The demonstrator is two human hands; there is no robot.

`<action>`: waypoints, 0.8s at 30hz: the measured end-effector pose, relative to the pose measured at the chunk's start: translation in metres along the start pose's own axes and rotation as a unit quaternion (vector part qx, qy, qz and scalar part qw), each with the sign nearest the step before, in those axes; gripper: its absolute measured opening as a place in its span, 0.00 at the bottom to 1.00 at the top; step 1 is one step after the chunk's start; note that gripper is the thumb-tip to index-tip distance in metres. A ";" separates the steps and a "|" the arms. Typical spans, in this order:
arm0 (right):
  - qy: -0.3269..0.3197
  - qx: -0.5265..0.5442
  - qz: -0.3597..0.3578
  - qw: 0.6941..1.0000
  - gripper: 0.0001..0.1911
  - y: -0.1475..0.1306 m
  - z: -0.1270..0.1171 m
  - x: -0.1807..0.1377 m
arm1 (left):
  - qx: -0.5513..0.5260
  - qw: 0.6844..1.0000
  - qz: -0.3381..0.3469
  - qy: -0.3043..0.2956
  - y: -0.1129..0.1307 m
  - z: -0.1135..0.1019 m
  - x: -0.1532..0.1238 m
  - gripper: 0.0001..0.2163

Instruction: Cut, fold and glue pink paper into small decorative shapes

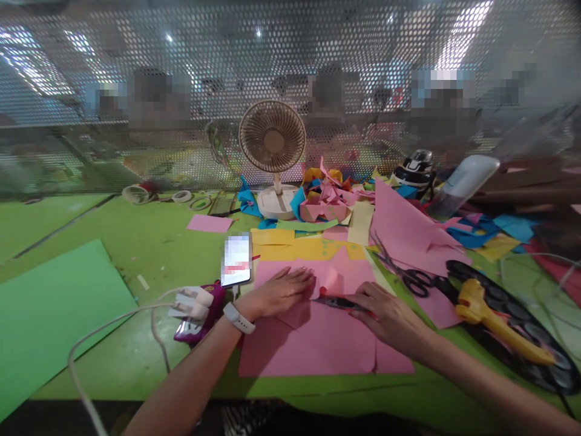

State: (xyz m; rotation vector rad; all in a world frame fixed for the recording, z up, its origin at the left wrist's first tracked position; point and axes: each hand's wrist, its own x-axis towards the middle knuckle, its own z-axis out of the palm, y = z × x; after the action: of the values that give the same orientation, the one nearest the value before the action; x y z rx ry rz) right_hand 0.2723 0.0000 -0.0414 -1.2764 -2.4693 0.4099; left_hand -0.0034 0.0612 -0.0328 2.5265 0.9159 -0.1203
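My left hand [284, 292], a white watch on its wrist, lies flat with outstretched fingers on pink paper [272, 357]. The fingers of my right hand [381, 312] are closed around the rear of a slim black-and-red hand tool [338, 301], whose exact kind I cannot make out. Its front end rests at the edge of a raised, curled pink paper piece [333, 280], just right of my left fingertips. Yellow paper [304, 247] shows behind the pink sheets. Black-handled scissors [415, 281] lie open beyond my right hand.
A phone [236, 260] and a purple power bank [200, 312] with white plugs and cables sit left. Green sheets [59, 315] lie farther left. A fan [272, 139] and coloured paper scraps [327, 203] stand behind. A yellow glue gun [503, 327] rests on a black tray [560, 363].
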 end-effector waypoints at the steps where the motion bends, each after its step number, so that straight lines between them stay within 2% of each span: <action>1: 0.002 -0.003 -0.002 1.000 0.12 -0.001 0.001 0.001 | -0.007 1.000 -0.002 0.000 0.001 -0.001 0.000 0.21; 7: -0.001 0.005 -0.009 1.000 0.13 -0.002 0.003 0.003 | -0.045 0.999 -0.031 -0.001 0.009 -0.005 -0.002 0.22; 12: 0.018 0.001 -0.016 1.000 0.13 -0.005 0.003 0.005 | -0.057 0.998 -0.025 0.001 0.009 -0.003 -0.002 0.23; 20: 0.041 -0.019 -0.022 0.999 0.13 -0.007 0.005 0.007 | -0.029 0.999 0.014 -0.007 0.000 -0.008 -0.003 0.23; 24: 0.037 -0.018 -0.013 0.999 0.13 -0.001 0.004 0.005 | 0.000 1.000 0.012 0.019 0.006 -0.004 -0.005 0.23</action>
State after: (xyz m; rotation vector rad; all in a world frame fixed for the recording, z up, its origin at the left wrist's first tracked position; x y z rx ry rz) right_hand 0.2669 0.0032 -0.0437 -1.2501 -2.4385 0.3060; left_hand -0.0039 0.0565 -0.0259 2.5470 0.8996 -0.0642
